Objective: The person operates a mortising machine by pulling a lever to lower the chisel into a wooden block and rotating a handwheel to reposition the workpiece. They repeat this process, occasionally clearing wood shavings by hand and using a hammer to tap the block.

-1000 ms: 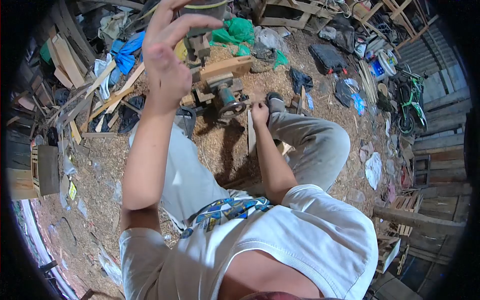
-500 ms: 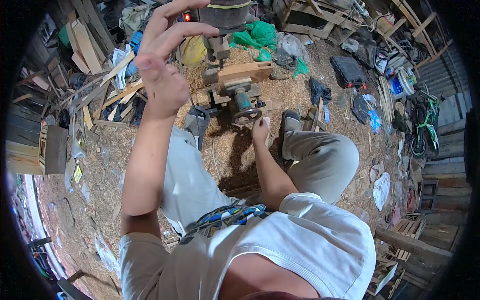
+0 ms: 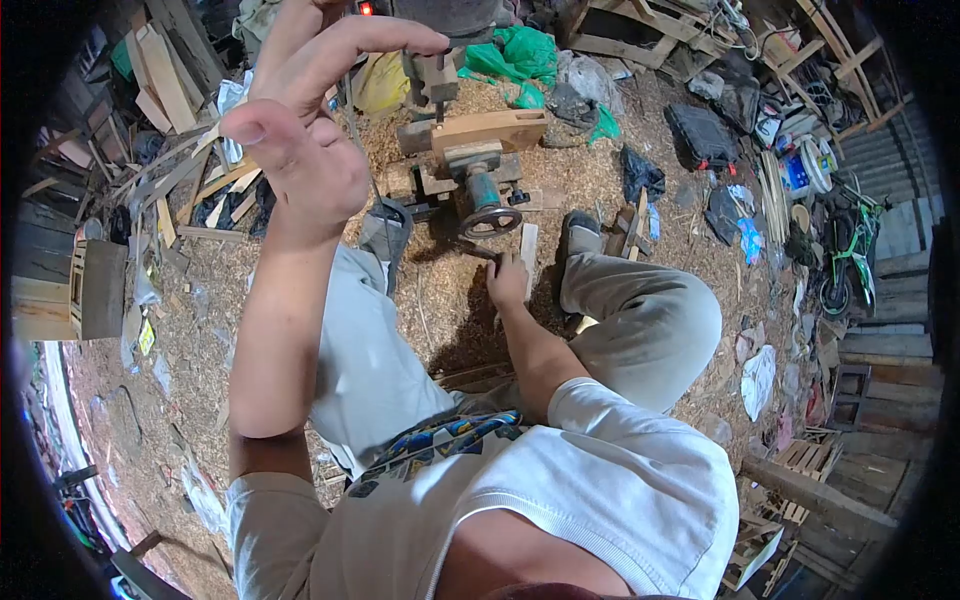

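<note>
My left hand (image 3: 310,140) is raised beside the upright machine's dark head (image 3: 465,22), fingers apart and curved, one fingertip at its lower edge. The upper fingers run out of the frame. Below the head, a bit (image 3: 438,108) points down at a wooden block (image 3: 490,132) held in a vise (image 3: 470,160). A green-bodied screw with a round metal handwheel (image 3: 490,223) faces me. My right hand (image 3: 508,282) is closed around the end of a dark bar (image 3: 478,250) just below the wheel. Its far end is hard to make out.
Wood shavings cover the floor (image 3: 440,300). A pale wood strip (image 3: 529,250) lies beside my right hand. My shoes flank the machine. Scrap boards (image 3: 165,75) lean at the left, a black case (image 3: 700,137) lies at the right, and a green bag (image 3: 520,55) sits behind.
My right hand has left the handwheel's rim, moved down and slightly left, and now grips the dark bar. My left hand has shifted a little left and down.
</note>
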`<state>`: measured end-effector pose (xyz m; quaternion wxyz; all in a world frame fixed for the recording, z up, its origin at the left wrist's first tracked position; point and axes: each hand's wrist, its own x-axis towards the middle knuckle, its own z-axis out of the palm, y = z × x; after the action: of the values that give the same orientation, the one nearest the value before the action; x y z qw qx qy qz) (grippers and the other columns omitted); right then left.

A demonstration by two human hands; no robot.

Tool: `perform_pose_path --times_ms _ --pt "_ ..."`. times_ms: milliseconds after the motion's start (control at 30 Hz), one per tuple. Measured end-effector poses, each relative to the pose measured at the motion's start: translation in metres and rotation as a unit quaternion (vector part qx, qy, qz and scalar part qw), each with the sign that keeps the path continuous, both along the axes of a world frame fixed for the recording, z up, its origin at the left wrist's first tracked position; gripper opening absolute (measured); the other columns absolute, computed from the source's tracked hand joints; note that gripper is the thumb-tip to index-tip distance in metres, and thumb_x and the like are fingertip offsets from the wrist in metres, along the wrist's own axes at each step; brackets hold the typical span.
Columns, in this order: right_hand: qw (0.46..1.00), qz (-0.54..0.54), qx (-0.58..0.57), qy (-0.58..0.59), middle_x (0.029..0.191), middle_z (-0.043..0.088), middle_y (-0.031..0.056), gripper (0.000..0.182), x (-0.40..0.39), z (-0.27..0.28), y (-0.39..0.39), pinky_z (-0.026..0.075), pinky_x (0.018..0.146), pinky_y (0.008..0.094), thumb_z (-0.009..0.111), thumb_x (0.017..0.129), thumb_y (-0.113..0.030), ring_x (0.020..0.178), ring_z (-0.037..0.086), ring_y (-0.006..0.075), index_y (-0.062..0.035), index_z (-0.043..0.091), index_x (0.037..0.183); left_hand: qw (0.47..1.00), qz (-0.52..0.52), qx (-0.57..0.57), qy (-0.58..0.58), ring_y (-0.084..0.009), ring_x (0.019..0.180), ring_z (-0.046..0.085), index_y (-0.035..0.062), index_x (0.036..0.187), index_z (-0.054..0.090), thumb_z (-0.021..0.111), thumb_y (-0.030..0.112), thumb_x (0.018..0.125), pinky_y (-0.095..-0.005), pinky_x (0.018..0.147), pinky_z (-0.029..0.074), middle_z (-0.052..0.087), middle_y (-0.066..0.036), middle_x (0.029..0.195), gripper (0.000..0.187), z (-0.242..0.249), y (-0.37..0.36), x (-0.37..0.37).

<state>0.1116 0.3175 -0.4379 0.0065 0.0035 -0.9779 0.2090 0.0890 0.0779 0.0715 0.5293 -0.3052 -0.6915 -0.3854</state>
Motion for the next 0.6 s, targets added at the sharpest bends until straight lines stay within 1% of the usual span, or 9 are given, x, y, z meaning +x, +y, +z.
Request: perform_pose_path --times_ms 133,200,233,300,333,433,467,533,600 --pt "0.998 0.031 -0.03 0.038 0.116 0.064 0.0195 0.035 -0.019 0.005 -0.004 0.048 0.093 0.0544 0.062 0.099 -0.037 0.111 0.06 0.0416 -0.0066 0.063 0.117 1.0 0.016 0.0 -0.022 -0.0375 0.12 0.062 0.0021 0.081 0.076 -0.016 0.074 0.096 -0.0499 0.113 0.039 0.07 -0.023 0.116 0.118 0.007 0.008 0.009" --pt "0.994 0.111 0.003 -0.005 0.118 0.064 0.0199 0.038 -0.026 -0.009 -0.001 0.047 0.095 0.0557 0.06 0.101 -0.04 0.113 0.059 0.0422 -0.007 0.063 0.118 0.999 0.021 -0.011 -0.037 -0.0376 0.12 0.062 0.0023 0.081 0.076 -0.016 0.074 0.096 -0.0497 0.113 0.039 0.07 -0.023 0.116 0.118 0.005 0.006 0.008" --pt "0.994 0.112 0.003 -0.006 0.118 0.064 0.0199 0.038 -0.029 -0.008 0.0 0.047 0.095 0.0557 0.06 0.101 -0.04 0.113 0.059 0.0422 -0.007 0.063 0.118 0.999 0.023 -0.014 -0.042 -0.0376 0.12 0.062 0.0024 0.081 0.077 -0.016 0.074 0.096 -0.0496 0.113 0.039 0.07 -0.023 0.116 0.118 0.006 0.007 0.009" --pt "0.989 0.121 0.01 -0.09 0.122 0.065 0.0204 0.048 -0.036 -0.004 0.0 0.045 0.1 0.0564 0.053 0.103 -0.05 0.118 0.058 0.0428 -0.0074 0.063 0.125 0.998 0.008 -0.012 -0.06 -0.0374 0.12 0.062 0.0025 0.081 0.077 -0.016 0.075 0.096 -0.0499 0.113 0.039 0.07 -0.022 0.116 0.119 0.011 0.009 0.012" --pt "0.988 0.123 0.008 -0.091 0.122 0.065 0.0204 0.048 -0.039 -0.002 -0.002 0.045 0.1 0.0564 0.053 0.103 -0.05 0.118 0.058 0.0428 -0.0074 0.063 0.125 0.998 0.004 -0.012 -0.067 -0.0373 0.12 0.062 0.0026 0.081 0.077 -0.016 0.075 0.095 -0.0499 0.113 0.039 0.07 -0.022 0.116 0.119 0.01 0.009 0.011" --pt "0.981 0.12 0.005 -0.15 0.127 0.066 0.0229 0.066 -0.045 0.002 -0.001 0.044 0.105 0.0543 0.042 0.104 -0.062 0.125 0.057 0.0431 -0.0074 0.064 0.133 1.0 0.006 -0.029 -0.009 -0.0368 0.12 0.062 0.0028 0.081 0.077 -0.016 0.076 0.094 -0.0502 0.114 0.037 0.07 -0.021 0.117 0.12 0.003 0.004 0.0" --pt "0.981 0.123 0.005 -0.15 0.127 0.066 0.0229 0.066 -0.047 0.001 -0.002 0.044 0.105 0.0543 0.042 0.104 -0.062 0.125 0.057 0.0431 -0.0074 0.064 0.133 0.999 0.003 -0.026 -0.031 -0.0366 0.12 0.062 0.003 0.081 0.077 -0.016 0.076 0.095 -0.0502 0.114 0.037 0.07 -0.021 0.117 0.12 0.006 0.007 0.005" --pt "0.981 0.117 0.01 -0.154 0.125 0.068 0.0229 0.067 -0.051 -0.002 -0.002 0.045 0.104 0.0552 0.045 0.103 -0.063 0.12 0.061 0.0431 -0.0045 0.068 0.125 0.998 0.001 -0.022 -0.053 -0.0363 0.12 0.062 0.0031 0.081 0.077 -0.016 0.076 0.095 -0.0501 0.114 0.036 0.07 -0.021 0.117 0.12 0.006 0.006 0.004" --pt "0.973 0.143 -0.006 -0.179 0.123 0.069 0.0243 0.07 -0.062 -0.003 0.006 0.046 0.104 0.0539 0.046 0.102 -0.065 0.119 0.062 0.0434 -0.0036 0.069 0.126 0.998 0.004 -0.049 -0.038 -0.0364 0.12 0.061 0.0032 0.082 0.078 -0.016 0.076 0.095 -0.0501 0.114 0.036 0.07 -0.021 0.117 0.12 0.001 0.001 -0.003"
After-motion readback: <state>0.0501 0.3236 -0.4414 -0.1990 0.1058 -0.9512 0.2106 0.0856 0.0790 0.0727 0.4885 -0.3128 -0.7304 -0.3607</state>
